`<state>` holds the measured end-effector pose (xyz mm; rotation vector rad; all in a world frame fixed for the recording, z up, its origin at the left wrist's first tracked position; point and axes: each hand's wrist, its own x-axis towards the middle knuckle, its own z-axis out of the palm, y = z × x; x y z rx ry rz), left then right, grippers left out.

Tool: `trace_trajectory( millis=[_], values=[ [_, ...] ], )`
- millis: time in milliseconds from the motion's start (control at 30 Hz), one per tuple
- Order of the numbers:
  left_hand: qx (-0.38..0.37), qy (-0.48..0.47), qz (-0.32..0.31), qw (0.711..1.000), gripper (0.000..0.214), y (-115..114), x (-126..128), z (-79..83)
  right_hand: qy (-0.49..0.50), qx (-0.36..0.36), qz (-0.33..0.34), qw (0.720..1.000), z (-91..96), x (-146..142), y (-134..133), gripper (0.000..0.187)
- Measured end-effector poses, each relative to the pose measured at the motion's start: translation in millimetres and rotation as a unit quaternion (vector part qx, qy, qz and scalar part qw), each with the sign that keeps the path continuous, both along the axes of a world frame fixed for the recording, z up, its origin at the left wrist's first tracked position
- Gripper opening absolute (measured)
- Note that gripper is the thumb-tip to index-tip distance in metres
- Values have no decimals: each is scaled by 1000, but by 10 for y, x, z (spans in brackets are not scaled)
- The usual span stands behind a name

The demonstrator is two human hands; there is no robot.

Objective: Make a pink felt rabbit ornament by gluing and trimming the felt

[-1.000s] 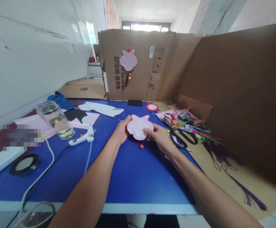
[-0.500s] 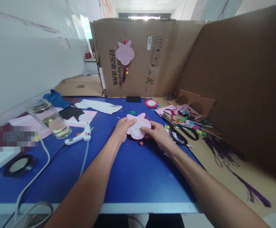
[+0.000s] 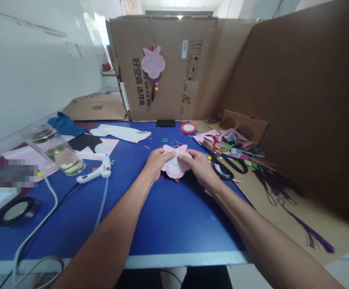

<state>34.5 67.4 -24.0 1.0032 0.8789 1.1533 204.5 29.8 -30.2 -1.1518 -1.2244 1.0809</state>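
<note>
A pale pink scalloped cutout (image 3: 175, 166) with two pointed tips at its top is held over the blue table. My left hand (image 3: 159, 162) grips its left side, the thumb pressed on the face. On the other side my right hand (image 3: 200, 165) pinches it, its thumb near the upper middle. My fingers behind the cutout are hidden. Just below its lower edge shows part of a small orange-red bead (image 3: 177, 180). A similar pink cutout (image 3: 153, 63) hangs on the cardboard wall, with beads and a dark tassel under it.
To the left stand a white glue gun (image 3: 98, 172), a tilted glass jar (image 3: 61, 154) and a roll of black tape (image 3: 17, 210). Black-handled scissors (image 3: 227, 164), paper scraps and purple tassels (image 3: 308, 230) lie right. Cardboard (image 3: 168, 80) rises behind.
My right hand has moved up along the cutout, its thumb now near the top centre by the left thumb. The cutout now covers more of the bead. The view has shifted slightly.
</note>
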Motion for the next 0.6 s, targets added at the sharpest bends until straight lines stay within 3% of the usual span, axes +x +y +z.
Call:
trace_trajectory(
  millis=[300,600],
  values=[
    [0,-11,17,1000,34,14,-6,-9,12,-22,15,1000,25,14,6,33],
    [13,-14,-9,1000,35,-9,6,9,-9,17,-29,999,52,22,-16,24]
  ],
)
